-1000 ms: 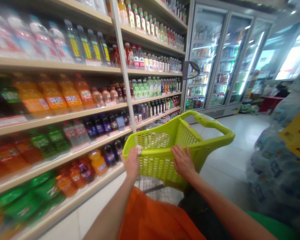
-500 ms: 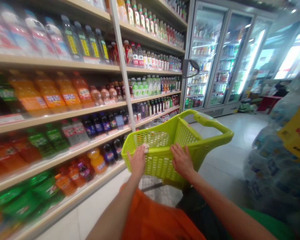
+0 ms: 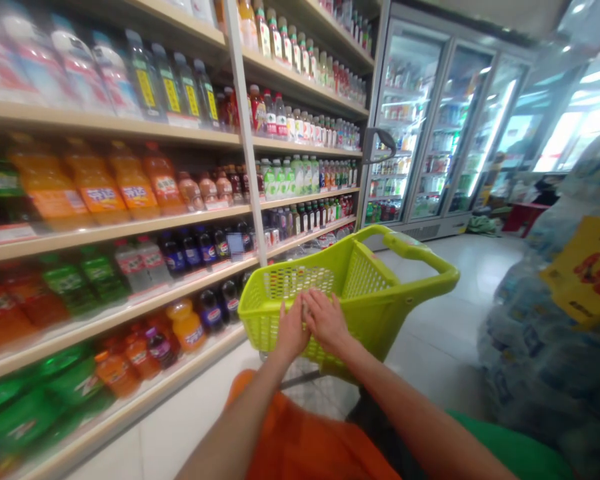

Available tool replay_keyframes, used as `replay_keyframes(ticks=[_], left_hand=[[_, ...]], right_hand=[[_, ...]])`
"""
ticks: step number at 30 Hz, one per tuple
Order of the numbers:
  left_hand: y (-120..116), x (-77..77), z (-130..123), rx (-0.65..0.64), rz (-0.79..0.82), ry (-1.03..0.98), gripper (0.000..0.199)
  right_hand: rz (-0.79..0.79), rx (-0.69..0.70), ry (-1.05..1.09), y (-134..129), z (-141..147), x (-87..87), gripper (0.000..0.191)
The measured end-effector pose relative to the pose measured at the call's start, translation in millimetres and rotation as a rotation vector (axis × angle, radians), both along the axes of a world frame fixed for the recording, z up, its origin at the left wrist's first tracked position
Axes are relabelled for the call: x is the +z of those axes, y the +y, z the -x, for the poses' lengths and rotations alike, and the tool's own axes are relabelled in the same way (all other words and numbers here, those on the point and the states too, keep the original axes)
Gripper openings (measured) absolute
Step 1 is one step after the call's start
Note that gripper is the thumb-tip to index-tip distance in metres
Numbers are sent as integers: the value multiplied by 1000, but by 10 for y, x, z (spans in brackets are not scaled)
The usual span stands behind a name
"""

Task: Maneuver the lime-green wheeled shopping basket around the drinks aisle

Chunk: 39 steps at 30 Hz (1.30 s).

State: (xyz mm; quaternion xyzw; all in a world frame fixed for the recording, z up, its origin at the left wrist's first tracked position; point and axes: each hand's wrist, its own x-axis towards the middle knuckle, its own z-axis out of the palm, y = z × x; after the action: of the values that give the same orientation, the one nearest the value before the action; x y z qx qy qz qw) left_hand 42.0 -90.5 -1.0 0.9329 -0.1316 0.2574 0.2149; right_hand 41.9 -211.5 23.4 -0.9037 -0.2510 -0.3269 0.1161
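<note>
A green plastic shopping cart [image 3: 380, 320] with a perforated basket stands in front of me. My left hand [image 3: 294, 328] and my right hand [image 3: 326, 320] meet above the basket's near rim. Their fingers are drawn together and overlap at the tips. Whatever lies between them, possibly a small pale item, is too hidden to name. Inside the basket, the part that shows holds no goods.
Shelves of bottled drinks [image 3: 205, 217] run along the left side. Glass-door fridges [image 3: 413, 127] stand at the back. Plastic-wrapped bottles [image 3: 525, 333] are stacked at the right under a yellow sign [image 3: 587, 267]. A red table [image 3: 524, 217] is farther back.
My right hand has moved left from the cart's rim to meet my left hand, which has shifted slightly right. The pale cloth-like item by my left fingers is now mostly hidden.
</note>
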Motion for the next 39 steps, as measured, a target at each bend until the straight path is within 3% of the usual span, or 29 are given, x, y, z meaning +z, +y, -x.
replay_keyframes(ticks=[5,9,13,18,21,26,31,35,39], left_hand=[[358,-56,59,158,-95,106,71],[364,15,112,202,-243,151,64],[304,83,143,226,-292,168,60],[258,55,156,240,-299,140,60],[233,22,150,260,-297,117,60],[264,14,133,250,-357,128,61],[276,21,128,269,-377,164,64],[241,18,137,275,-376,162,63],[224,37,151,285,-379,179,64]], right_hand=[[74,-9,66,299,-101,-37,35],[135,13,15,323,-189,-90,29],[120,-4,-73,2,-186,-95,20],[-14,-152,-168,-506,-90,22,16],[-8,-193,-160,-529,-79,72,18],[148,-157,-123,-521,-109,107,14],[161,-297,-257,-1249,-48,266,20],[51,-424,-391,-1783,-64,461,22],[-3,-459,-422,-1695,-110,458,23]])
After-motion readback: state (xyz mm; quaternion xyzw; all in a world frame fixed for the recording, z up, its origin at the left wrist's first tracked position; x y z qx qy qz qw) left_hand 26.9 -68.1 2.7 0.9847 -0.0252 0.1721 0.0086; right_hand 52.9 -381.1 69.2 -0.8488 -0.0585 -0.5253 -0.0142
